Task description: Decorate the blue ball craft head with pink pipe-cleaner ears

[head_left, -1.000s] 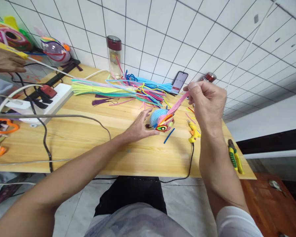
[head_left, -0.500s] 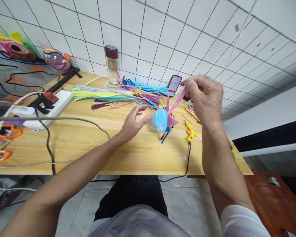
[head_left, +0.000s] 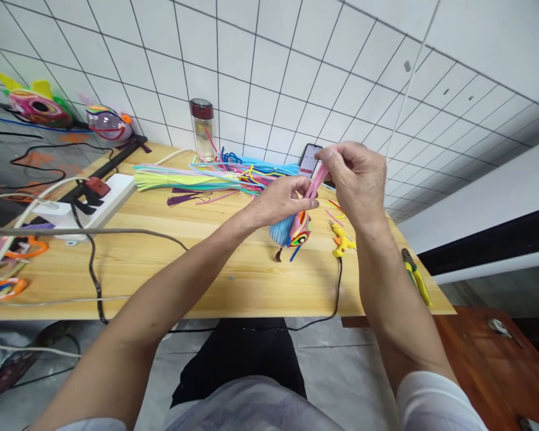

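Clamping its fingers [head_left: 335, 164] on a pink strip [head_left: 318, 179], the right hand [head_left: 357, 176] hangs well inside the tabletop [head_left: 238, 299]'s front edge — left hand [head_left: 281, 200] alongside, finger grip unclear.

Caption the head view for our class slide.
Right hand pinches a pink strip, left hand at its lower part, above a craft fish.

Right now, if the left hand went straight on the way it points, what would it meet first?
The left hand is at the pink strip; straight beyond it, it would probably first meet the right hand, though depth is unclear.
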The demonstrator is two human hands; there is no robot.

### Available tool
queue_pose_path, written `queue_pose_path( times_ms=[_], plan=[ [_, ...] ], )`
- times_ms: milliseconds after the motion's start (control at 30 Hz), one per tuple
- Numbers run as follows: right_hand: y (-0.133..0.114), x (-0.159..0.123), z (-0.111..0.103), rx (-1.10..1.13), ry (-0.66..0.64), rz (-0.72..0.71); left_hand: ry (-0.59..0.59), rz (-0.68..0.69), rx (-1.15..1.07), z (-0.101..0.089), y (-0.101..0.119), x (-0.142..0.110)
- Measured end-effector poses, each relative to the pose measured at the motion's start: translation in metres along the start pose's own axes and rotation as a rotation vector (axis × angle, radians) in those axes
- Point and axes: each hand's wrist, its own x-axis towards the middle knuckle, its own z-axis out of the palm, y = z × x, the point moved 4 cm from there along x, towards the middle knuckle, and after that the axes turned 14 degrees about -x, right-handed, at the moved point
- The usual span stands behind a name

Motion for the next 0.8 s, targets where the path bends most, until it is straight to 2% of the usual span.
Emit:
queue_pose_path(
  times_ms=[200, 467, 800],
  plan=[
    [0.002, -0.006, -0.009, -0.029, 0.029, 0.014, 0.017, 0.064, 0.094, 0.010, 0.005, -0.007],
    [0.010, -0.011, -0.012, -0.004, 0.035, -0.019, -0.014, 0.034, 0.209, 0.010, 0.004, -0.006],
    [0.010, -0.014, -0.011, 0.032, -0.027, 0.005, -0.037, 0.012, 0.158, 0.012, -0.004, -0.002]
  ],
)
